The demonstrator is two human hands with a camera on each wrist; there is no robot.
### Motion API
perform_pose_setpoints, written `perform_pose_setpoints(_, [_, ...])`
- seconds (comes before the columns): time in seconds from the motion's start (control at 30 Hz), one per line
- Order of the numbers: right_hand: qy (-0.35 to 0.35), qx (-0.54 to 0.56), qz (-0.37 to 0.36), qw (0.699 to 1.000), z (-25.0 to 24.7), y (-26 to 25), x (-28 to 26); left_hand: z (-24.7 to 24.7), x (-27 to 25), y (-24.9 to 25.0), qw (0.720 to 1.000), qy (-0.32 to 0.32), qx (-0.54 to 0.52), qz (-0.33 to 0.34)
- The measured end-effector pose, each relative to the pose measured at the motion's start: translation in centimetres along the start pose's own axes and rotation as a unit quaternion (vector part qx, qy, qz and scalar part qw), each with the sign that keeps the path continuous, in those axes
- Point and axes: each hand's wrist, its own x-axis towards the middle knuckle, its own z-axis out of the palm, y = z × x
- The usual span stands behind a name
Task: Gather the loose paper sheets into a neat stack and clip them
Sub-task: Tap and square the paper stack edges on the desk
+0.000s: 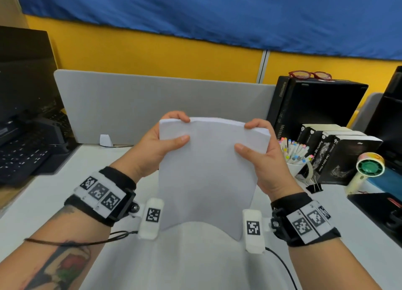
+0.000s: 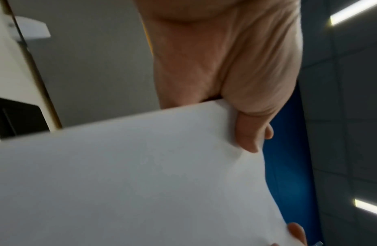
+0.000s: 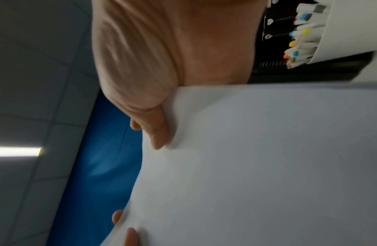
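A thick stack of white paper sheets (image 1: 208, 176) stands upright in front of me, its lower edge down near the white desk (image 1: 54, 194). My left hand (image 1: 167, 135) grips the stack's upper left corner, thumb on the near face and fingers curled over the top. My right hand (image 1: 254, 141) grips the upper right corner the same way. In the left wrist view my left thumb lies on the paper (image 2: 130, 174). In the right wrist view my right thumb presses the sheet (image 3: 257, 166). A black binder clip (image 1: 314, 187) lies on the desk to the right.
A grey divider panel (image 1: 152, 102) closes the desk's back. A black keyboard (image 1: 24, 157) and monitor sit at the left. At the right stand black boxes (image 1: 315, 102) with red glasses on top, a cup of markers (image 1: 295, 157), books and a small handheld fan (image 1: 367, 167).
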Motion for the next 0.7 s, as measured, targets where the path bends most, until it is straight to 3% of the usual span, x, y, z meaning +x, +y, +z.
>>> perform_pose_setpoints(0.17, [-0.024, -0.003, -0.075, 0.997, 0.4, -2.5, 1.0, 0.5, 0.7, 2.2, 0.998, 0.017, -0.023, 0.06])
perform_pose_setpoints(0.37, [-0.011, 0.016, -0.005, 1.0, -1.2, 0.2, -0.2, 0.1, -0.8, -1.5, 0.999, 0.007, -0.035, -0.007])
perform_pose_setpoints(0.57, [-0.012, 0.025, -0.04, 0.999, -1.1, -1.7, 0.7, 0.6, 0.6, 1.3, 0.999, -0.008, -0.02, 0.031])
perform_pose_setpoints(0.7, [-0.025, 0.017, -0.032, 0.999, -1.6, -0.9, -0.1, 0.4, -0.1, -0.3, 1.0, -0.001, -0.01, 0.024])
